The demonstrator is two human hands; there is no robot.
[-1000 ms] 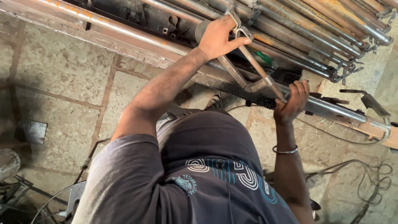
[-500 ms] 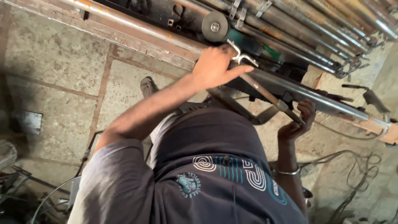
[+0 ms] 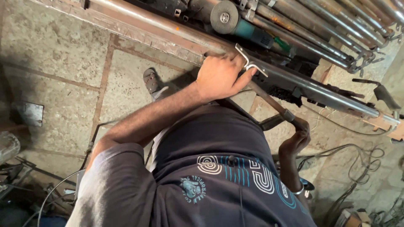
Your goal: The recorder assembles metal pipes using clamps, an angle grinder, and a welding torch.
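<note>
Left hand [image 3: 219, 77] pressed on the long steel pipe [image 3: 294, 84] lying across the work, fingers curled together over it, a bent metal bracket [image 3: 248, 63] at the fingertips

Right hand [image 3: 294, 141] lower down, fingers wrapped round the end of a rusty bar tool [image 3: 273, 107] that runs up from them toward the left hand's fingers; whether that grip is fully closed, cannot tell, the palm is turned away

Pipe: probably heavy, stiff, smooth and a bit slick with dust, likely to roll. Best taken with a full wrap of the fingers near the bracket, where it is steadied. Bar tool looks rigid and rough with rust, so it should grip well at its handle end

Beyond the left fingertips: an angle grinder [image 3: 235, 21] with grey disc and teal body, then a stack of more pipes [image 3: 336, 25]. Below the right fingers, cables [image 3: 357, 168] loose on the stone floor [image 3: 50, 54]

Packages, labels, signs: none seen anywhere near the fingers; only a small square metal plate [image 3: 29, 114] on the floor, well off behind the left elbow
</note>
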